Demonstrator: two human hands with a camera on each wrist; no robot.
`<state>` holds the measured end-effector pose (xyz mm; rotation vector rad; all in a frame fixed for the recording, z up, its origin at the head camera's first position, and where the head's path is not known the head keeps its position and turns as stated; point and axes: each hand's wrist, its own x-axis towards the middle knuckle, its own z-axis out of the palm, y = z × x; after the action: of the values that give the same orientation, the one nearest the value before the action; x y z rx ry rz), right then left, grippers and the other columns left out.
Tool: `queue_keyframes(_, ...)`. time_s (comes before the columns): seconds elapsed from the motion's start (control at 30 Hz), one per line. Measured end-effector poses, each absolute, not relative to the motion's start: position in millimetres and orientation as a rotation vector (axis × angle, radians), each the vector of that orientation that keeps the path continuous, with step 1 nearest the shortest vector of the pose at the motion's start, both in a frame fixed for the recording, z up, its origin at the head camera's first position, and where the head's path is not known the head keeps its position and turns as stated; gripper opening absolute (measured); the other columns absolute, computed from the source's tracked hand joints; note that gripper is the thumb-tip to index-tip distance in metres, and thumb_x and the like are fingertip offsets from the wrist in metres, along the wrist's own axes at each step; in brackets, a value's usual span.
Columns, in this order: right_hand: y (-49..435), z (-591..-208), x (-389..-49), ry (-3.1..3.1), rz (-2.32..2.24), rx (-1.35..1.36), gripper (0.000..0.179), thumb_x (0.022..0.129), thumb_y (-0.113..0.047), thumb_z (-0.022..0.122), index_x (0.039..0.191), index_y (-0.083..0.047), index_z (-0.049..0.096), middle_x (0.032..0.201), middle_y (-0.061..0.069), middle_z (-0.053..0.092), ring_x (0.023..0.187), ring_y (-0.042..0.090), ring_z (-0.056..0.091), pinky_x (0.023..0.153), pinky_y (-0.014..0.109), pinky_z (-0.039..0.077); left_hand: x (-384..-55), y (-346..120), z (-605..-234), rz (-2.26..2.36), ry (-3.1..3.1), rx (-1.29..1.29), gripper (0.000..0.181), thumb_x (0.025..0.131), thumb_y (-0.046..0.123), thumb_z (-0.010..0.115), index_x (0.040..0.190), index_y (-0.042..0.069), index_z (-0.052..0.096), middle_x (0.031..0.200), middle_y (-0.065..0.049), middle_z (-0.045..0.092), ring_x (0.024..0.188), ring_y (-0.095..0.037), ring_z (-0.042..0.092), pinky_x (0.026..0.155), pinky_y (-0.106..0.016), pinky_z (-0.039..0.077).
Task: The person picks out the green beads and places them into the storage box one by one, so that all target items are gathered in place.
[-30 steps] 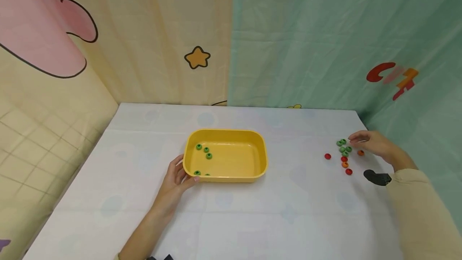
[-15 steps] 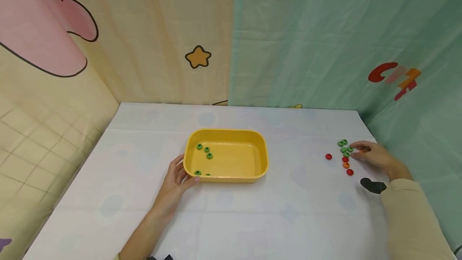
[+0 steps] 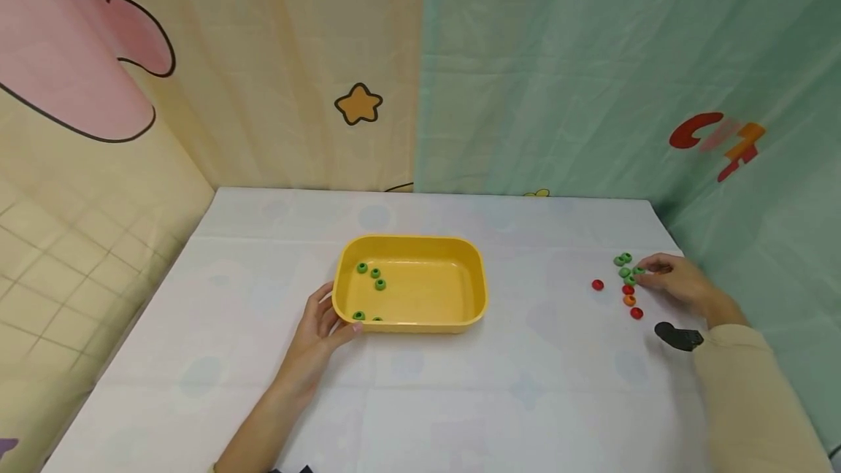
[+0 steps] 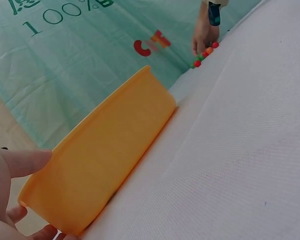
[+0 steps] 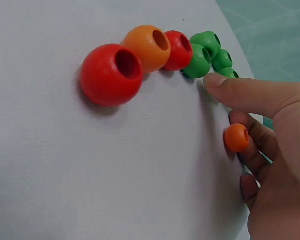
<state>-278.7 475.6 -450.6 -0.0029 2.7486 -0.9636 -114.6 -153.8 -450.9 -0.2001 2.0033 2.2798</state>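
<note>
A green bead on the right of a white cloth sits at thumb and fingertip of the right hand, whether pinched unclear, near red beads and orange beads, as the left hand clasps a yellow tray holding more green beads

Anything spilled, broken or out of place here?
Nothing looks broken. Mildly odd: a red bead left of the bead cluster and an orange bead by the right hand lie apart, while the cluster sits close together.

Head view high, forward-down; wrist views low, close; all share beads.
</note>
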Motion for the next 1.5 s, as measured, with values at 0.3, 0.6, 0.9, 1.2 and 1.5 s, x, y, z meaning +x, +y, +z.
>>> queue_keyframes(0.3, 465.6, -426.7, -280.6, 2.726, -0.921, 0.010, 0.053, 0.099, -0.037, 0.070, 0.128, 0.005, 0.054, 0.128, 0.029, 0.054, 0.104, 0.036, 0.052, 0.077, 0.031, 0.050, -115.5, -152.4, -453.1, 2.287, 1.991, -0.175, 0.085, 0.092, 0.001, 0.074, 0.159, 0.017, 0.024, 0.160, -0.008, 0.031, 0.145, -0.026, 0.037, 0.102, -0.016, 0.045)
queue_keyframes(0.6, 441.7, -412.0, -289.9, 2.712, -0.943, -0.088, 0.054, 0.102, -0.036, 0.066, 0.133, 0.006, 0.052, 0.139, 0.033, 0.048, 0.120, 0.045, 0.046, 0.090, 0.048, 0.048, -115.2, -153.9, -453.5, 2.291, 1.997, -0.171, 0.086, 0.092, 0.001, 0.074, 0.160, 0.017, 0.023, 0.159, -0.009, 0.031, 0.144, -0.026, 0.037, 0.102, -0.017, 0.045)
queue_keyframes(0.9, 418.1, -405.4, -302.6, 2.679, -0.963, -0.163, 0.047, 0.102, -0.033, 0.068, 0.130, 0.002, 0.055, 0.140, 0.029, 0.051, 0.122, 0.042, 0.050, 0.095, 0.055, 0.046, -114.5, -154.3, -452.5, 2.291, 1.995, -0.170, 0.087, 0.092, 0.001, 0.074, 0.160, 0.016, 0.022, 0.160, -0.009, 0.031, 0.144, -0.026, 0.037, 0.102, -0.017, 0.045)
queue_keyframes(1.2, 389.1, -392.8, -309.9, 2.676, -0.937, -0.279, 0.033, 0.101, -0.025, 0.069, 0.121, 0.000, 0.061, 0.134, 0.024, 0.056, 0.119, 0.040, 0.054, 0.098, 0.054, 0.047, -116.1, -153.1, -454.3, 2.287, 1.998, -0.153, 0.086, 0.093, 0.002, 0.074, 0.160, 0.016, 0.022, 0.160, -0.010, 0.031, 0.145, -0.026, 0.037, 0.103, -0.016, 0.044)
queue_keyframes(1.5, 347.0, -390.8, -315.2, 2.573, -1.043, -0.399, 0.027, 0.099, -0.018, 0.072, 0.117, -0.001, 0.063, 0.126, 0.016, 0.061, 0.117, 0.034, 0.057, 0.102, 0.054, 0.046, -113.9, -154.2, -452.7, 2.296, 2.002, -0.159, 0.086, 0.093, 0.001, 0.074, 0.160, 0.016, 0.022, 0.159, -0.011, 0.031, 0.144, -0.027, 0.038, 0.102, -0.016, 0.045)
